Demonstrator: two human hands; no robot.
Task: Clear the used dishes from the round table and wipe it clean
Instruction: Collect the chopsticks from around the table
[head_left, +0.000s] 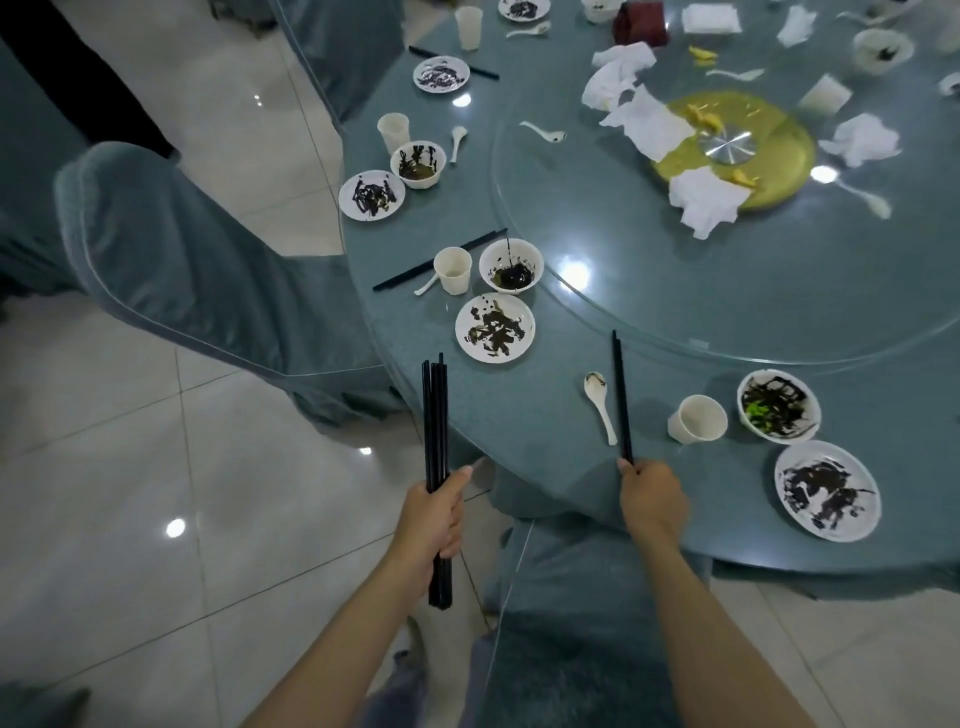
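Gripped a bundle of black chopsticks (435, 415) in the left hand (439, 512), fingers curled round the lower half, tips up, just off the near-left edge of the round table (519, 415) and above the floor tiles. Pinched the near end of one more pair of chopsticks (621, 395) with the right hand (652, 499), fingertips closed on it right at the near edge, leaving the rest flat on the top and pointing toward the centre.

Looked to be partway through gathering chopsticks, with plates, bowls and cups not yet cleared and no wiping possible until then. Called for lifting both sticks together rather than dragging them, keeping clear of the white spoon (600, 402) just to their left, then sliding them into the bundle with ends level so as to lose none.

Stood behind a cloth-covered chair (571, 623) tucked against the near edge, probably an awkward reach over its back. Passed, right of the pair, a paper cup (696, 418), a smeared bowl (778, 406) and a smeared plate (827, 491) toward the near-right edge. Met another setting farther along the left edge: a second plate (495, 327), a sauce bowl (511, 273), a small cup (453, 270) and crossed-over black sticks (441, 260). Ended at the glass turntable (675, 291) in the centre, strewn with crumpled napkins (644, 122), likely in need of removal before any cloth could pass.
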